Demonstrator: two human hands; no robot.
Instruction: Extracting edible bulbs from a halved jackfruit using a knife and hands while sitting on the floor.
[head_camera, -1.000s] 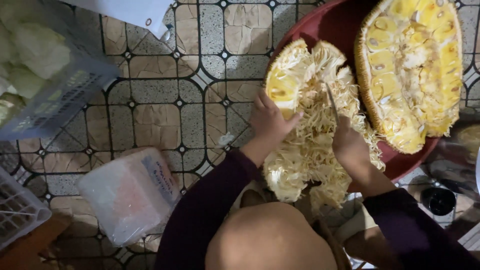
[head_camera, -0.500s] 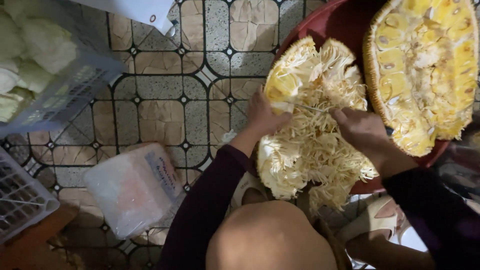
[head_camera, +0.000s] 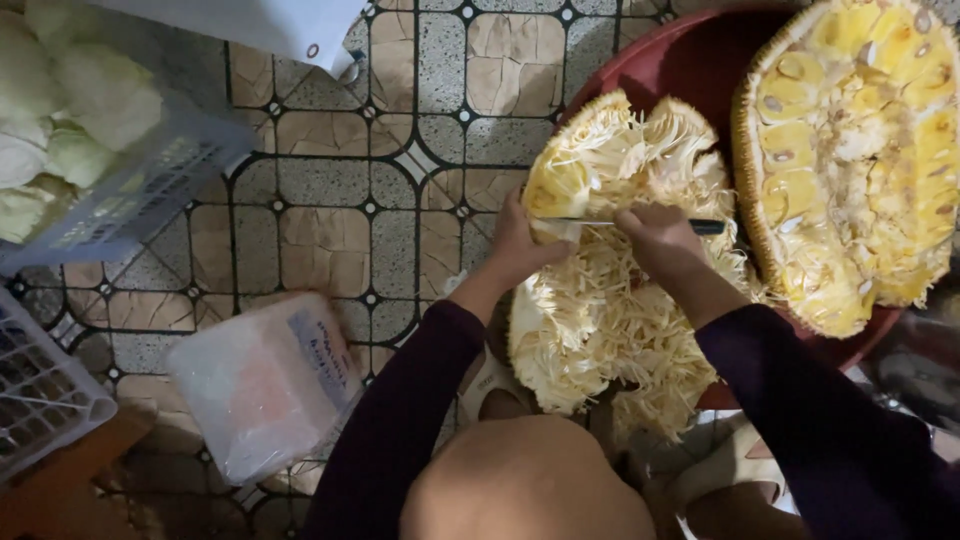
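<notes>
The left hand (head_camera: 520, 245) grips the left edge of the stringy jackfruit piece (head_camera: 610, 320), which leans on the near rim of the red basin (head_camera: 690, 70). The right hand (head_camera: 660, 240), just right, clenches a knife (head_camera: 600, 222), apparently lying level, blade pointing left across the piece's top.

We see a jackfruit piece (head_camera: 610, 300) at frame centre, leaning on the basin (head_camera: 690, 70); jackfruit half (head_camera: 860, 150) in it, upper right. Basket (head_camera: 120, 200) upper left, plastic bag (head_camera: 265, 385) lower left on the floor (head_camera: 330, 210).
</notes>
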